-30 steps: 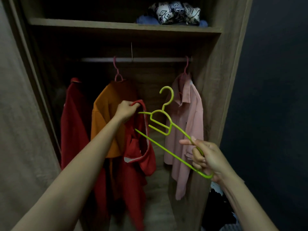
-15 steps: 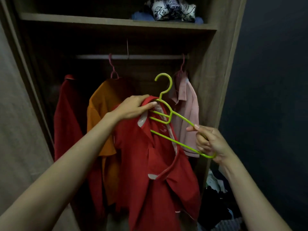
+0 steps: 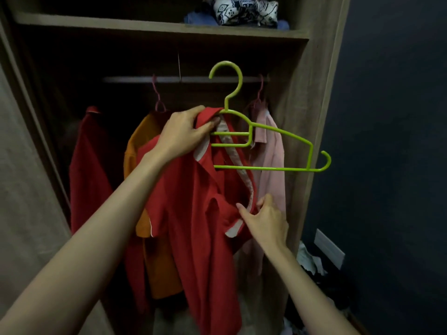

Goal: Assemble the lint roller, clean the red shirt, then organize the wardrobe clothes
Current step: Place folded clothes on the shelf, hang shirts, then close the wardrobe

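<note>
Head view: one wardrobe fills the frame, with one rail across the upper middle. Two hands are up in front of it.

The left hand, at centre, has its fingers curled round the collar of the red shirt, thumb pressed on the cloth, just where the left shoulder of the hanger runs under the collar. That one green hanger stands upright, hook below the rail and not on it, right arm bare and sticking out to the right.

The right hand, lower right of centre, pinches the red shirt's white-trimmed front edge between thumb and curled fingers. The red shirt droops from the collar down to the bottom of the frame.

Three garments hang behind: a dark garment at left, an orange shirt and a pink shirt at right. Two pink hooks show on the rail.

On the one shelf at top lie a patterned bundle and a blue cloth, touching.
</note>
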The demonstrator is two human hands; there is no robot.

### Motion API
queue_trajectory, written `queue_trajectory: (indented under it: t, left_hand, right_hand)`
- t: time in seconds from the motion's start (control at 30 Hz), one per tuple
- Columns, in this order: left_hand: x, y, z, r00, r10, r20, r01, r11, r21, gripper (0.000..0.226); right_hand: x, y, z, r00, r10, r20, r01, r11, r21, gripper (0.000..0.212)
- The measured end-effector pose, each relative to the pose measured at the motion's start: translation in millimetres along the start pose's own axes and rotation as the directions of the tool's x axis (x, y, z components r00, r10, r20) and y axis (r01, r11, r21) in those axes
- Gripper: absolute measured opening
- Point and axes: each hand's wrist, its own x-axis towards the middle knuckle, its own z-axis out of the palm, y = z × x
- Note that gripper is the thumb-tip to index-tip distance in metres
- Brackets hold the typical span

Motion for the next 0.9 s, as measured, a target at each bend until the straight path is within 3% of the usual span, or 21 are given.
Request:
queue_trajectory:
  t: [0.2, 0.37, 0.5, 0.6, 0.67, 0.77, 0.83, 0.9]
  left_hand:
    - [-21, -38, -30, 1.0, 0.022, -0.004, -0.021, 0.991, 0.132, 0.027]
    - [-44, -59, -43, 0.995, 0.087, 0.045, -0.097, 0.936, 0.339, 0.042]
    - [-52, -66, -43, 0.981, 0.169, 0.093, -0.193, 0.843, 0.503, 0.034]
    - [-53, -66, -34, 0.993, 0.083, 0.079, -0.113, 0.804, 0.583, 0.032]
    - [-51, -62, -31, 0.999, -0.038, 0.006, 0.03, 0.853, 0.521, 0.035]
    - [-50, -60, -31, 0.991, -0.135, -0.022, 0.135, 0.95, 0.282, 0.027]
    - [-53, -56, -33, 0.991, -0.133, -0.011, 0.133, 0.976, 0.173, 0.032]
    - [-54, -53, -35, 0.992, -0.128, 0.003, 0.126, 0.985, 0.115, 0.038]
  right_hand:
    - [46, 27, -15, 0.974, 0.1, 0.204, -0.151, 0.955, 0.255, 0.013]
    - [79, 29, -57, 0.957, -0.13, 0.26, 0.055, 0.959, 0.277, 0.017]
    - [89, 15, -80, 0.951, -0.224, 0.214, 0.168, 0.953, 0.254, 0.022]
    - [83, -3, -84, 0.939, -0.304, 0.162, 0.264, 0.937, 0.228, 0.018]
    - [73, -16, -81, 0.898, -0.399, 0.186, 0.333, 0.892, 0.306, 0.006]
    - [67, -26, -72, 0.872, -0.488, -0.028, 0.454, 0.787, 0.417, 0.021]
    - [70, -26, -67, 0.872, -0.484, -0.074, 0.486, 0.84, 0.241, 0.044]
    - [76, -25, -59, 0.865, -0.501, 0.006, 0.499, 0.863, 0.078, 0.051]
